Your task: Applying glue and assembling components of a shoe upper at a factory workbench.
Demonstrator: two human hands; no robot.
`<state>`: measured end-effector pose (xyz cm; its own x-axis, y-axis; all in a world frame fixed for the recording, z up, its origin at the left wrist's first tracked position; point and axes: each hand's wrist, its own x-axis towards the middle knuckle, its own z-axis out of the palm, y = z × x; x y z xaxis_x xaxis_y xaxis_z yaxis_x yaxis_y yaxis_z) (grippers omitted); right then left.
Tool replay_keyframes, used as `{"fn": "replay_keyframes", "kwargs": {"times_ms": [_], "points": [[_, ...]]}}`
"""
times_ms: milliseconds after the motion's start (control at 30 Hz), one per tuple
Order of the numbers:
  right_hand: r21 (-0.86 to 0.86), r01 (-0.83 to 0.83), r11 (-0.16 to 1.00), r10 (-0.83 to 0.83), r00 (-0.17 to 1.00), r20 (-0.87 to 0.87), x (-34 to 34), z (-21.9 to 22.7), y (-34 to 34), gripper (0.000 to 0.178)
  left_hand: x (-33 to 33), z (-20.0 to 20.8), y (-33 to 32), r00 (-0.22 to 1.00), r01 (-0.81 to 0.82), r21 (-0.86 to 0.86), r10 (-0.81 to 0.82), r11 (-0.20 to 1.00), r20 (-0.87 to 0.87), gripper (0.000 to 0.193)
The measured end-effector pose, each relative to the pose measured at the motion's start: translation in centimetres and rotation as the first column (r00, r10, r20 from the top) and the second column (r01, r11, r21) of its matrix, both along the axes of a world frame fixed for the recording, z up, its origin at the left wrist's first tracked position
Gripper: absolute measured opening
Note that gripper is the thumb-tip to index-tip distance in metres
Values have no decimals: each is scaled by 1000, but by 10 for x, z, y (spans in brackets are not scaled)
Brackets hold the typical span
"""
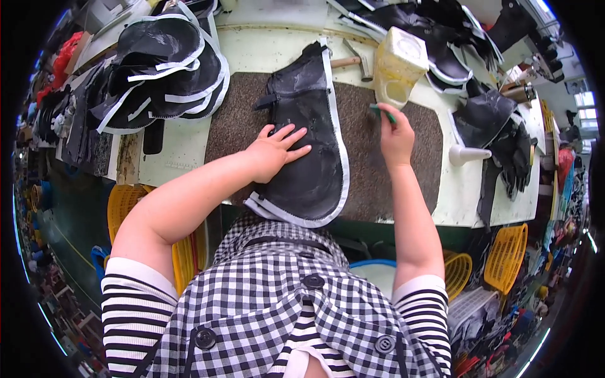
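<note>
A long black shaped piece [315, 126] with a white edge strip lies across a speckled brown mat [384, 183] in front of me. My left hand [275, 153] rests flat on it, fingers spread, holding nothing. My right hand [398, 137] pinches a small green tool [385, 114], its far end hidden at the mouth of a yellowed, cut-open plastic container [401, 60]. What kind of tool it is cannot be made out. Whitish smears show on the black piece.
A hammer [348, 62] lies beyond the mat. Stacked black pieces with white edging [161, 69] stand at the left, and more pieces [435, 44] lie at the back right. A white cone-shaped nozzle [469, 155] sits at the right. Yellow baskets [506, 258] stand below the table.
</note>
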<state>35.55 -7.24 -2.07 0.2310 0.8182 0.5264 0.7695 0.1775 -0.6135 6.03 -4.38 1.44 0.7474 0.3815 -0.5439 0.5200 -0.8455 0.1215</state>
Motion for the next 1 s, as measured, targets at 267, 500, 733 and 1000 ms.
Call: {"fn": "replay_keyframes", "kwargs": {"times_ms": [267, 500, 733, 1000], "points": [[-63, 204, 977, -207, 977, -50, 54, 1, 54, 19, -4, -3, -3, 994, -108, -84, 109, 991, 2, 105], [-284, 270, 920, -390, 706, -592, 96, -16, 47, 22, -23, 7, 1, 822, -202, -332, 344, 922, 455, 70], [-257, -260, 931, -63, 577, -814, -76, 39, 84, 30, -28, -51, 47, -222, -739, -586, 701, 332, 678, 20], [-252, -277, 927, 204, 938, -279, -156, -13, 146, 15, -32, -83, 73, -199, -716, -666, 853, 210, 483, 14]]}}
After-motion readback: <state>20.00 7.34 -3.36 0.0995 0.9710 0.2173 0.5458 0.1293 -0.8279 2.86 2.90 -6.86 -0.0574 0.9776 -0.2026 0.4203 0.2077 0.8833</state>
